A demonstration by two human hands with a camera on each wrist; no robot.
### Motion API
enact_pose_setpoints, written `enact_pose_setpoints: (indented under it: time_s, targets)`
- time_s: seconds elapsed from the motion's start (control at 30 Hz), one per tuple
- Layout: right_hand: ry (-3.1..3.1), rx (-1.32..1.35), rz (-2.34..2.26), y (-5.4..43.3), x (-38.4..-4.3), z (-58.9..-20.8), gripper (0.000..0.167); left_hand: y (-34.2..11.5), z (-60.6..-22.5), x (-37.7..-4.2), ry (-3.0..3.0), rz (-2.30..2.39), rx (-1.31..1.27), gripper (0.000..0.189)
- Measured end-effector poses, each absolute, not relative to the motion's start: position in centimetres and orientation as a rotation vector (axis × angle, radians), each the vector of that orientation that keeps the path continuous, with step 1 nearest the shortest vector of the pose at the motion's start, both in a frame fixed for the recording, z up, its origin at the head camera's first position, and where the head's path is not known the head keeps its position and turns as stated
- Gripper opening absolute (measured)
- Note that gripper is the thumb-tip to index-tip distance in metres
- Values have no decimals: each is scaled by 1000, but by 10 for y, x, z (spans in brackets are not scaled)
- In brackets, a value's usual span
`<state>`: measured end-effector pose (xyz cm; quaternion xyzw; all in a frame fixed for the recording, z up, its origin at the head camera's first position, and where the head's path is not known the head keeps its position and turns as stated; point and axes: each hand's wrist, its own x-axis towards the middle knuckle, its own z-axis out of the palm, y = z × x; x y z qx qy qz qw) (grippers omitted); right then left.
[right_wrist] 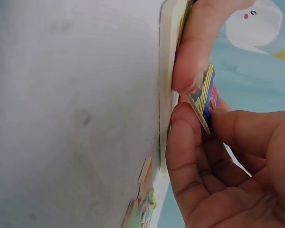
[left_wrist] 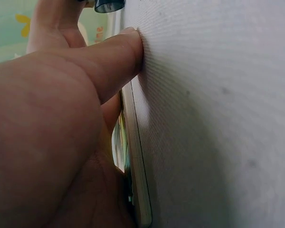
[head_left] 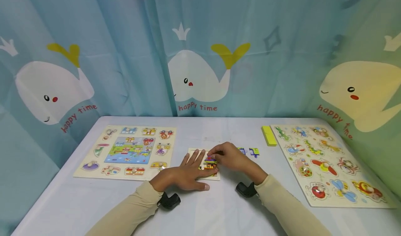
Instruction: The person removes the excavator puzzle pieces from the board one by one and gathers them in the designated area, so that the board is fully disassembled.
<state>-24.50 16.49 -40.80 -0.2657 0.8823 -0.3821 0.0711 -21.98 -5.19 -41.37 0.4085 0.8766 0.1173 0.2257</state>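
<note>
A puzzle piece is pinched, tilted, by the right hand at the small tray, across which the left hand is laid, fingers straight. Left of that hand, knobbed pieces are held in a board.

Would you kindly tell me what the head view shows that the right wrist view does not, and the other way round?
Only the head view shows the blue-centred puzzle, the bug puzzle, the yellow block and the beige sleeves.

Only the right wrist view shows the palm side of the right hand and, clearly, the thin edge of the tilted striped piece it pinches.

Both show the curtain, the small puzzle board, loose pieces, the right hand and at least part of the left hand.
</note>
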Motion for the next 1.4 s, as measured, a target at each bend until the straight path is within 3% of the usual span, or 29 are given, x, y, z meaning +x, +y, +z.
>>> enact_pose_setpoints:
  time_s: [0.8, 1.4]
  targets:
    - [2460, -573, -1344, 211, -249, -389, 20, -52, -412, -219, 2408, 372, 1082, 61]
    - [2380, -656, -1159, 257, -249, -377, 18, -51, -414, -220, 2420, 352, 1080, 62]
